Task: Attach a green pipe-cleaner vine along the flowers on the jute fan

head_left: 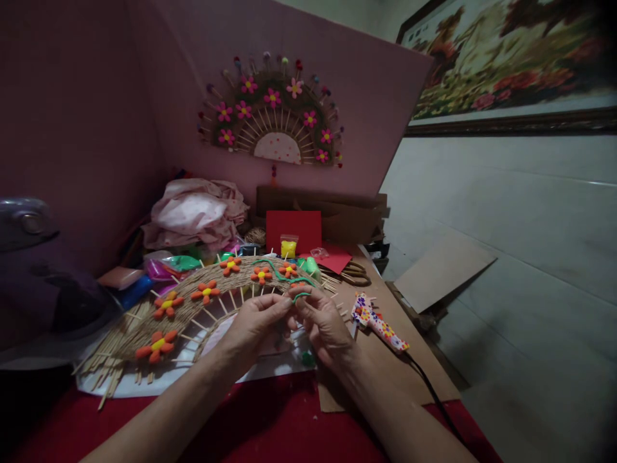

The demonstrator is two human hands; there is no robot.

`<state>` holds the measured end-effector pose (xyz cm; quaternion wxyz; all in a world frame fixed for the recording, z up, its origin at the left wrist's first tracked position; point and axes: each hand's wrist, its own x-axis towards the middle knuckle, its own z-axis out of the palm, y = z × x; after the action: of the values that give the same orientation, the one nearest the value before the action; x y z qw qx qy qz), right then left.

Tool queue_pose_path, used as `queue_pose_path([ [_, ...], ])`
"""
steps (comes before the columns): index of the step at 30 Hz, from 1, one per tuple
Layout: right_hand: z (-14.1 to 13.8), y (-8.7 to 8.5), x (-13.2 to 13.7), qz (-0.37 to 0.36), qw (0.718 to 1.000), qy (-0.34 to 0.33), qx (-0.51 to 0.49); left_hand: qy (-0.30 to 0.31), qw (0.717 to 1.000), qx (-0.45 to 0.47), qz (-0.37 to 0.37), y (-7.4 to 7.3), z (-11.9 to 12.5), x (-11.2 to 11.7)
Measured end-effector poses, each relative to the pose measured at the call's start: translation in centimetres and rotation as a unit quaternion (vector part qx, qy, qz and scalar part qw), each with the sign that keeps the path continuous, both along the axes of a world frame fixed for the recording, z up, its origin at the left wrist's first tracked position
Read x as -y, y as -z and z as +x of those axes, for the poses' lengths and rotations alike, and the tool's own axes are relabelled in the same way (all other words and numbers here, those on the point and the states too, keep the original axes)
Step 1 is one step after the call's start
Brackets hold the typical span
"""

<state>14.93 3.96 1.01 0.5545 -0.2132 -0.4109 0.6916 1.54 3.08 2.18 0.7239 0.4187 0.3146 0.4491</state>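
My left hand [260,321] and my right hand [328,321] meet above the front of a fan-shaped craft piece. Their fingertips are pinched together on a thin green strand [301,295], which looks like rolled modelling clay; part of it is hidden by the fingers. The fan [186,292] is made of twine wound over thin sticks and carries several orange flowers [206,292] with yellow centres. Another wavy green strand [277,273] lies on the twine band just beyond my hands. Close to my right wrist is a small green lump [307,359].
A flower-patterned glue gun [380,325] with a black cord lies on brown cardboard [405,379] to the right. Scissors [354,273], red card [294,228], a yellow clay packet [288,248] and bundled pink cloth [200,212] sit behind. A finished fan [272,119] hangs on the pink wall.
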Motion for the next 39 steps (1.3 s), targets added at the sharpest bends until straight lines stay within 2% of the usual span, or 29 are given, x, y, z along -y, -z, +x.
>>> queue_pose_path([
  [2,0.04,-0.05,0.05,0.015,1.0,-0.007,0.006,0.003,1.0,-0.004,0.008,-0.02,-0.05,0.0],
  [6,0.34,-0.24,0.1,0.066,0.995,0.057,0.039,0.007,0.999,-0.029,0.044,-0.05,0.01,0.13],
  [10,0.53,-0.27,0.01,0.048,0.993,0.096,0.041,0.008,0.998,-0.04,0.051,0.02,0.17,0.3],
  [16,0.49,-0.37,0.01,0.025,0.996,0.073,0.036,0.011,0.997,-0.036,0.064,0.37,0.17,0.19],
  [26,0.54,-0.72,0.19,0.012,0.997,0.079,0.023,0.039,0.998,-0.025,0.034,-0.24,0.27,0.77],
  [32,0.48,-0.48,0.17,0.026,0.997,0.073,0.027,0.034,0.996,-0.043,0.063,-0.01,0.16,0.63],
  [39,0.46,-0.43,0.11,0.024,0.993,0.112,0.042,0.05,0.998,-0.029,0.035,-0.02,0.24,0.79],
])
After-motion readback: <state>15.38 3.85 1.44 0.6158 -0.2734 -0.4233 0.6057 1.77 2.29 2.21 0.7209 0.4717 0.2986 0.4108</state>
